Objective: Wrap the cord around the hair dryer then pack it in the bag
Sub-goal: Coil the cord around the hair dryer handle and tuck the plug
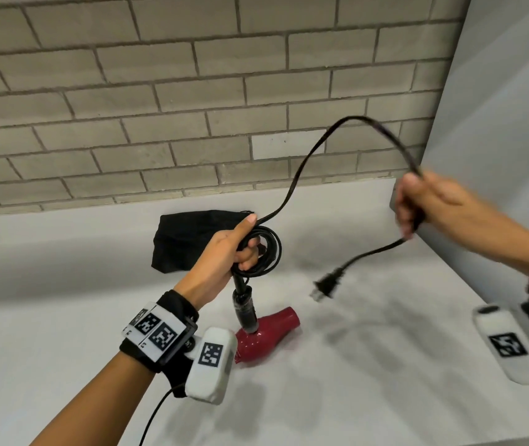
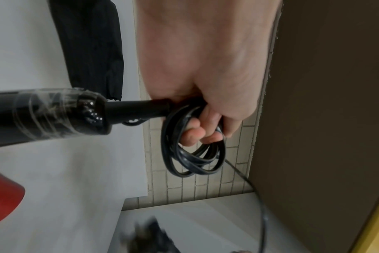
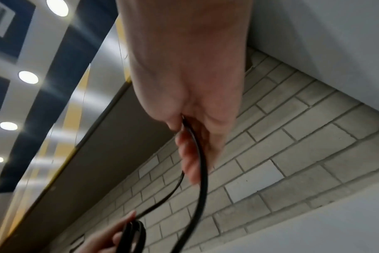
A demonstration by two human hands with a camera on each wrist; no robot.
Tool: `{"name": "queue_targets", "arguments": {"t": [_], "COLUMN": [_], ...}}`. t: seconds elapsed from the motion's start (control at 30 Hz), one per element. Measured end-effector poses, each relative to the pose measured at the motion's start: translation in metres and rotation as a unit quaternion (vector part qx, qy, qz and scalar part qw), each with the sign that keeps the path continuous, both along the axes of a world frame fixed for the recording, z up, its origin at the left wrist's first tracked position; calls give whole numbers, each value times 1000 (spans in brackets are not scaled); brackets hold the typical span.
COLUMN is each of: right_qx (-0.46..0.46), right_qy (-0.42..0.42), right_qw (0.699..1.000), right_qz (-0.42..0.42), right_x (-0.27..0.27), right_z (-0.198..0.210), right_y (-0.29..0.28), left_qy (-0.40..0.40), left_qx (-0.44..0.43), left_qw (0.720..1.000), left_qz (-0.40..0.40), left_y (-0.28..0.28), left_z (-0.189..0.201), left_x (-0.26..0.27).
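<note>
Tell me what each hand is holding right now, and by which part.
The left hand grips the cord's coiled loops, with the hair dryer hanging below. The right hand grips the cord's free length, short of the plug.

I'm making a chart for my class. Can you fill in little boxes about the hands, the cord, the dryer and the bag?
left hand: grips the coiled loops at the cord's dryer end
right hand: holds the cord farther along, raised
plug: dangles loose below the right hand
hair dryer: red, hanging low over the white counter
bag: black, lying on the counter behind the left hand
wrapping: partly done
</note>
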State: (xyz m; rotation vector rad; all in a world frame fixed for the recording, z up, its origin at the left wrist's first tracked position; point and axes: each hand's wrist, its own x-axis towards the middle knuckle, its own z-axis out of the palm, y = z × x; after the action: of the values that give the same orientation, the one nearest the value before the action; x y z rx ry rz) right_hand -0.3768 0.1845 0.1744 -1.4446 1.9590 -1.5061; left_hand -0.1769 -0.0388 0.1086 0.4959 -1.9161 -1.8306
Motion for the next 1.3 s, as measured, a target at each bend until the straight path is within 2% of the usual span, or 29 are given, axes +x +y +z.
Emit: {"name": "queue_targets", "arguments": {"t": [0.07,0.1,0.17,0.2,0.27,0.3,0.37,0.43,0.47,0.57,0.67,0.7,0.73,0.77,0.8,0.83,0.87,0.9,0.97,1.03,1.13,1.2,1.3], "right_qx": [133,220,344,323,175,122,132,194,185,120,183,194,182,142,81,20,-28,-43,24,118,149,142,139], "right_qy": [-10,33,215,287,404,451,509,483,475,455,419,377,295,194,115,93,119,179,312,404,520,550,561], "right_qw": [991,974,904,882,865,857,843,854,860,882,887,903,936,969,987,990,984,972,942,903,840,823,816], "right_qz": [-8,-45,-137,-187,-240,-218,-112,-10,12,-25,-73,-70,-62,-58,-77,-106,-132,-143,-123,-87,-50,-14,7], "right_x": [-4,-3,0,4,20,31,50,55,51,30,2,-1,1,5,11,18,24,29,38,51,78,97,120], "right_z": [-7,-7,-9,-6,-2,-1,-9,-30,-41,-69,-103,-114,-123,-130,-136,-143,-149,-155,-168,-172,-159,-148,-129], "right_y": [-12,-13,-15,-18,-35,-47,-75,-95,-97,-73,-41,-31,-25,-21,-19,-18,-17,-15,-15,-17,-31,-41,-57], "left_qy": [3,3,1,-1,-3,-5,-5,-4,-6,4,6,2,2,6,14,27,39,46,42,31,21,18,8], "left_qx": [4,3,-1,-4,-8,-9,-9,-15,-22,-13,-8,-13,-12,-2,19,46,71,88,101,100,93,83,74], "left_qw": [1000,1000,1000,1000,1000,1000,1000,1000,1000,1000,999,999,999,1000,1000,999,997,995,993,993,995,995,996], "left_qz": [4,5,5,1,-9,-14,-20,-17,-15,12,51,51,44,31,14,-4,-21,-33,-45,-50,-42,-46,-57], "left_y": [0,-1,-1,0,1,2,5,7,5,-5,-25,-27,-27,-26,-24,-22,-21,-22,-21,-18,-10,-4,5], "left_z": [0,0,1,2,3,3,1,-1,0,-1,-6,-8,-9,-9,-8,-7,-6,-5,-6,-6,-4,-4,-4], "left_x": [2,3,4,3,2,1,0,0,-2,1,14,16,16,14,11,10,8,8,8,7,3,-1,-7]}}
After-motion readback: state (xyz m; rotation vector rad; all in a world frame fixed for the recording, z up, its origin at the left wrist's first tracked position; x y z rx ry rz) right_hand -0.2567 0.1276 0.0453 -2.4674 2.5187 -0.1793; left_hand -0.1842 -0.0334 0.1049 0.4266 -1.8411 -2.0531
